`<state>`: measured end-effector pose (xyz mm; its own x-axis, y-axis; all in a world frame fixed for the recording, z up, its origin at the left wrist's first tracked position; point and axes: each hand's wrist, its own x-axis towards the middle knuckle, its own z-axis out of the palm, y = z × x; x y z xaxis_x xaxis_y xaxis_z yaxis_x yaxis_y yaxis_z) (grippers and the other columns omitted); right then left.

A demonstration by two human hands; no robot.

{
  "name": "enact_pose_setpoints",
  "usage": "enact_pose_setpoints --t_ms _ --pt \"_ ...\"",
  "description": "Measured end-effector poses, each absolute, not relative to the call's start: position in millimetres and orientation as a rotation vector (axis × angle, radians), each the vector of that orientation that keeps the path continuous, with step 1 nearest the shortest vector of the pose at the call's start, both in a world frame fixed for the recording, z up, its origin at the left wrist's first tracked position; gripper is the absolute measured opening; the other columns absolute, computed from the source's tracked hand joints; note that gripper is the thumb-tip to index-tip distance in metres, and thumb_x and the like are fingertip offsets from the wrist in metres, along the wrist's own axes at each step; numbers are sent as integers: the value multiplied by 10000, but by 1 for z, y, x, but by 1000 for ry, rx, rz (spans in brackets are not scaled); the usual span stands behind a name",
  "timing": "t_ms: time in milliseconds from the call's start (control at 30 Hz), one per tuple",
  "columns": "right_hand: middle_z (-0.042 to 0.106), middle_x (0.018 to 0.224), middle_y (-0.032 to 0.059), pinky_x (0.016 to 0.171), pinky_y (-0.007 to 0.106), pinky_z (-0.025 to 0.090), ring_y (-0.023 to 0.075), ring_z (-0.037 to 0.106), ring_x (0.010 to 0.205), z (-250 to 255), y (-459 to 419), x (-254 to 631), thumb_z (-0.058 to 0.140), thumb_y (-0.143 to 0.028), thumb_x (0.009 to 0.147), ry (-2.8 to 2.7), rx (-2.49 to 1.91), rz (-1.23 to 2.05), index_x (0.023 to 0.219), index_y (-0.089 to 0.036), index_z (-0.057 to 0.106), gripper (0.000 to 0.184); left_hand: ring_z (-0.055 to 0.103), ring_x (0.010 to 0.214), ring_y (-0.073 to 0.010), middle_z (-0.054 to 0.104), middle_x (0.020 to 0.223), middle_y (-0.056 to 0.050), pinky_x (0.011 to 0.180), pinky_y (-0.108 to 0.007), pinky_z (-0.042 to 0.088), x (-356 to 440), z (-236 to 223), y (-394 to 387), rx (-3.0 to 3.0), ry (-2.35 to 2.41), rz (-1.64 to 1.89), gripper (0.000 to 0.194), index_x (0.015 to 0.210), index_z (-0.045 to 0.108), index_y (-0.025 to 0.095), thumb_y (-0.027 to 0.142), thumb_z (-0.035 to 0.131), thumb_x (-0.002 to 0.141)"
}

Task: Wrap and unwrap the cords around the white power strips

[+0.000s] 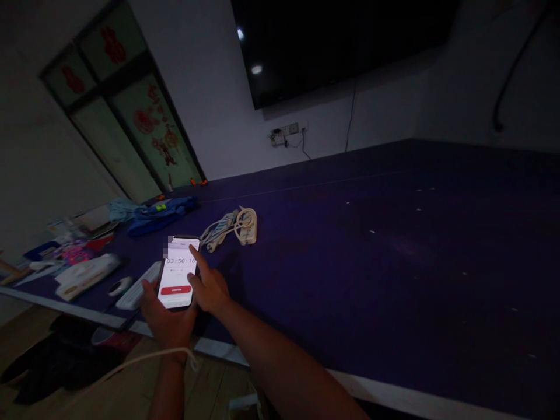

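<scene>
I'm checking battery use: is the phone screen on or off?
On: the phone screen glows white, showing large digits above a red bar.

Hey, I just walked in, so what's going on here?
Someone is at a purple table with a lit phone in their left hand. Their right hand has its index finger over the top of the screen; whether it's pressing is hard to tell. The display shows 03:50:16 and a red button. Beyond the phone lie a white power strip and blue cloth.
</scene>
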<state>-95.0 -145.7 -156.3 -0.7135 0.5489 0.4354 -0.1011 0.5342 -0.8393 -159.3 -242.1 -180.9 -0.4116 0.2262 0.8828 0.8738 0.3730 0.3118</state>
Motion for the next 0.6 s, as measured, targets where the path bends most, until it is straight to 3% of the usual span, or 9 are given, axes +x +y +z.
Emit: enact_pose_setpoints --t_ms 133,333,600 --pt "653 760 -12 704 333 474 209 613 705 -160 -143 -100 424 -318 856 -2017 -404 1276 1407 -331 261 574 376 1197 -343 408 1306 -172 1004 -539 252 -162 -182 -242 -1007 -1864 -1047 1079 1425 115 138 445 697 571" --pt "659 821 1 747 339 470 209 617 745 -166 -141 -109 429 -345 858 -1867 -463 1389 1438 -299 166 638 368 1203 -340 413 1300 -165 1014 -540 233 -162 -183 -241 -1003 -1863 -1085 1058 1422 146 142 446 693 568" --pt "647 711 -14 680 314 471 200 610 663 -165 -141 -109 433 -343 857 -1921 -448 1404 1447 -268 136 664 353 1219 -345 399 1313 -177 1008 -545 254 -159 -184 -242 -989 -1882 -1042 1041 1428 118 133 447 673 605"
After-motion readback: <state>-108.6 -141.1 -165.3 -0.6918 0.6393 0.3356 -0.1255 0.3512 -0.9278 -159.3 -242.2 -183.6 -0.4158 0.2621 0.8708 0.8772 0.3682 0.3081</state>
